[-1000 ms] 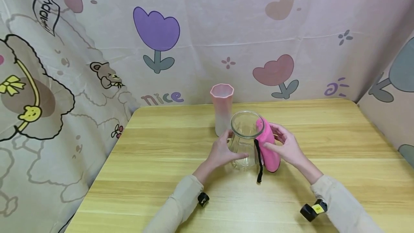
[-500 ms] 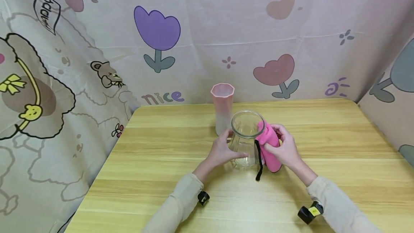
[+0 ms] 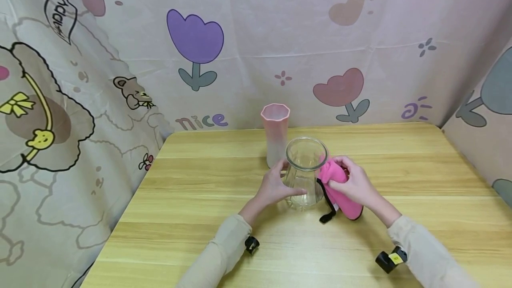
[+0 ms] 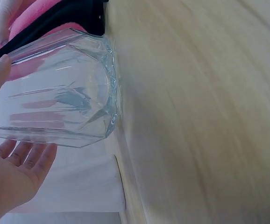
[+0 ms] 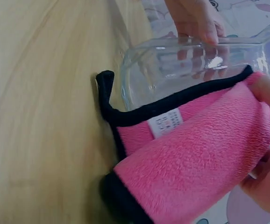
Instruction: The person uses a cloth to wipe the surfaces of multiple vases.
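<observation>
A clear glass vase [image 3: 305, 179] with a round rim and faceted base stands upright on the wooden table. My left hand [image 3: 276, 186] holds it from the left, thumb across the near side and fingers behind; the left wrist view shows the faceted vase wall [image 4: 55, 102] between them. To the right of the vase, my right hand [image 3: 354, 183] grips a pink towel [image 3: 347, 201] with black edging. In the right wrist view the folded towel [image 5: 195, 154] shows a white label, and its upper end lies right at the glass. My right fingers are partly hidden behind the cloth.
Behind the glass vase, to its left, stands a tall pink-to-white vase [image 3: 275, 134]. The wooden table [image 3: 200, 190] runs back to a printed curtain [image 3: 256, 57], and another printed curtain [image 3: 60, 181] hangs along the left side.
The towel has tilted and bunched, its upper end dropping lower beside the vase and its lower end swinging right. My right hand has shifted slightly with it. Left hand and glass vase hold their place.
</observation>
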Available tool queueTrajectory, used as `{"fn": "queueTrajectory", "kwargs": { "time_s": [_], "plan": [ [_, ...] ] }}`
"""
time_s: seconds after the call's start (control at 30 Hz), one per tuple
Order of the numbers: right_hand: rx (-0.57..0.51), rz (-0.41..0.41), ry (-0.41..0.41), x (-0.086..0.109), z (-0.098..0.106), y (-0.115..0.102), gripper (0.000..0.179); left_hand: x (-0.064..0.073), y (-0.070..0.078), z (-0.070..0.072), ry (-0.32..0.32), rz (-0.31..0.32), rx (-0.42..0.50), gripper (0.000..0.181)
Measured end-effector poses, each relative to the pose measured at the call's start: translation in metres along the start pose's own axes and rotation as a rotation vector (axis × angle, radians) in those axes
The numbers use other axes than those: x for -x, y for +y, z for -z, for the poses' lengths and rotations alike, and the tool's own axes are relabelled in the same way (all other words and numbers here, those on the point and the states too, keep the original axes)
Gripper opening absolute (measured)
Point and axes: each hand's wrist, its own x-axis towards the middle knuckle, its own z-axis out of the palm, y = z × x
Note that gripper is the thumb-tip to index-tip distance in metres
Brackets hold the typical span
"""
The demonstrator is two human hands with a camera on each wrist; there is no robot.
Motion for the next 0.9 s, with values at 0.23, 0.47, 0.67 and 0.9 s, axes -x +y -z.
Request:
{"fn": "queueTrajectory", "kwargs": {
  "time_s": [0.23,0.47,0.67,0.9],
  "plan": [
    [0.187,-0.008,-0.122,0.001,0.003,0.007,0.044,0.0,-0.001,0.0,-0.01,0.016,0.015,0.087],
    [0.355,0.029,-0.197,0.006,-0.001,0.019,0.044,0.0,-0.002,0.0,-0.006,0.016,0.019,0.087],
    [0.42,-0.004,-0.274,0.009,-0.004,0.029,0.044,0.002,-0.003,0.0,-0.011,0.024,0.031,0.083],
    [0.281,-0.003,-0.196,0.01,-0.001,0.029,0.043,0.002,-0.004,0.0,-0.03,0.033,0.07,0.081]
  ]
}}
